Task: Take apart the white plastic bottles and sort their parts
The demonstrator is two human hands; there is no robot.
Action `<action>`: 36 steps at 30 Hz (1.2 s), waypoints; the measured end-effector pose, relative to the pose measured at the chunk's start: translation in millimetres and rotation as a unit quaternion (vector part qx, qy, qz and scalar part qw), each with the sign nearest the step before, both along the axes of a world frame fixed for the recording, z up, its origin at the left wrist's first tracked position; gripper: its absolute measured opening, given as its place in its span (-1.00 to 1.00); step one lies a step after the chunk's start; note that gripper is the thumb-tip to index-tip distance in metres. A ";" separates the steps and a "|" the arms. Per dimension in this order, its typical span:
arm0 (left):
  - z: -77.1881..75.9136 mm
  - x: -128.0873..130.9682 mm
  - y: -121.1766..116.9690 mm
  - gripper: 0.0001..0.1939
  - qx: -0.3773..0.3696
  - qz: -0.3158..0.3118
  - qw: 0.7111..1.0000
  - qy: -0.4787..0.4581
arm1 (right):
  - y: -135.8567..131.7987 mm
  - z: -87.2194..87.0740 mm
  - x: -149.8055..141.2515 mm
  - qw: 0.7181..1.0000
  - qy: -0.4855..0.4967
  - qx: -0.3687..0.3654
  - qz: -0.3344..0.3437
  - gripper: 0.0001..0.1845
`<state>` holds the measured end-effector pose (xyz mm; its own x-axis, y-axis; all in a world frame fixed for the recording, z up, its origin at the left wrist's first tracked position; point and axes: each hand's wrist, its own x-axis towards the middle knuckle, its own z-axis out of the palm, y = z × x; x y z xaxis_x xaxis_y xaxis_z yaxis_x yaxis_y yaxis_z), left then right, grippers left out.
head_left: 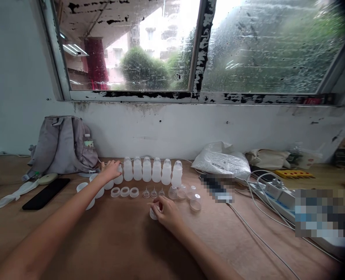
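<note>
Several frosted baby bottles [146,170] stand upright in a row near the wall. My left hand [111,170] reaches to the row's left end, its fingers closed at the top of a frosted bottle [118,178]. White cups [82,187] are partly hidden behind my left forearm. In front of the bottles lie white collar rings [125,191], then small clear nipples [154,193], then clear caps [195,202]. My right hand [167,212] is low over the table, fingers pinched on a small white ring-like piece [153,214]; they partly cover it.
To the left are a grey backpack [62,146], a black phone [46,194] and a white plastic strip [17,195]. On the right lie a silvery bubble-wrap bag [222,161], cables, a power strip [280,202] and a yellow holder [293,174]. A wall with a window rises behind.
</note>
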<state>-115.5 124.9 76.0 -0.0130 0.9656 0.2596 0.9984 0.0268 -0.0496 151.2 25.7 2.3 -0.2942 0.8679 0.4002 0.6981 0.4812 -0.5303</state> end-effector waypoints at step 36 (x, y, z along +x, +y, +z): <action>-82.2 10.1 -133.5 -0.67 0.046 -0.121 0.979 -0.156 | 16.2 -29.5 -18.0 0.997 0.053 0.007 0.063 -0.78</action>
<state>-105.4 -8.6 -6.2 0.1216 0.9228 0.3657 0.9421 -0.2233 0.2500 133.3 41.9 -27.1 -0.3569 0.8204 0.4467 0.5718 0.5700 -0.5900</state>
